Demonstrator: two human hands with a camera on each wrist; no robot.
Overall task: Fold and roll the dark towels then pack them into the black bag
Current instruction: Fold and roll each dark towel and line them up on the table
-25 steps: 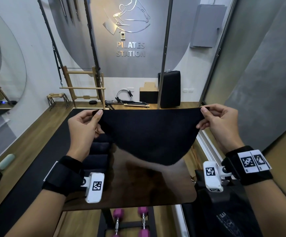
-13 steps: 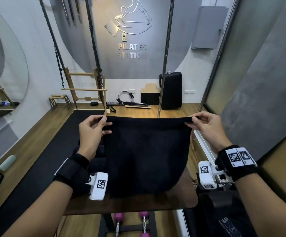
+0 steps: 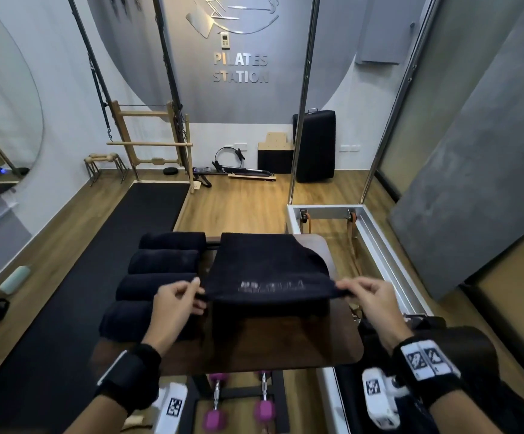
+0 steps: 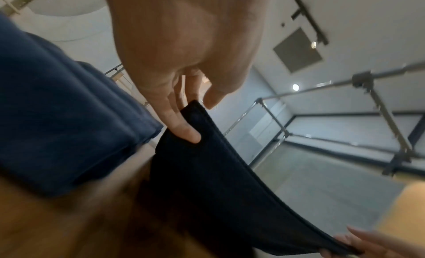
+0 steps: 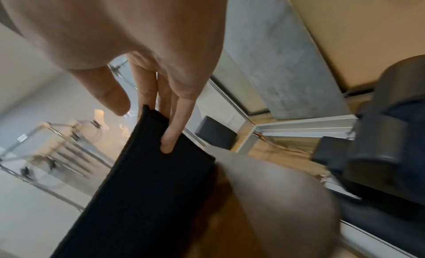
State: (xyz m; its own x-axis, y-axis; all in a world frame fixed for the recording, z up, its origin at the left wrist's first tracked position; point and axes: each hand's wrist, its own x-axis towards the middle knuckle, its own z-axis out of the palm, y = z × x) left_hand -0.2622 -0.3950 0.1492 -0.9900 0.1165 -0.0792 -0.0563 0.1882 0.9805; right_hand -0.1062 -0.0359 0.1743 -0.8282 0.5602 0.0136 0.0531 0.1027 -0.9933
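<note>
Holding a dark towel (image 3: 267,270) by its near corners over the brown table (image 3: 254,346).
The left hand (image 3: 173,308) and right hand (image 3: 370,300) each pinch one near corner, lifting that edge off the table; the towel's far part lies flat on the tabletop. Just left of it sit four rolled towels (image 3: 157,277) in a row. Beyond, a black case (image 3: 314,145) stands against the wall.

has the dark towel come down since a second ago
Yes. The dark towel hung in the air above the wooden table; now its far part lies on the tabletop, and both hands hold the near edge just above it.
</note>
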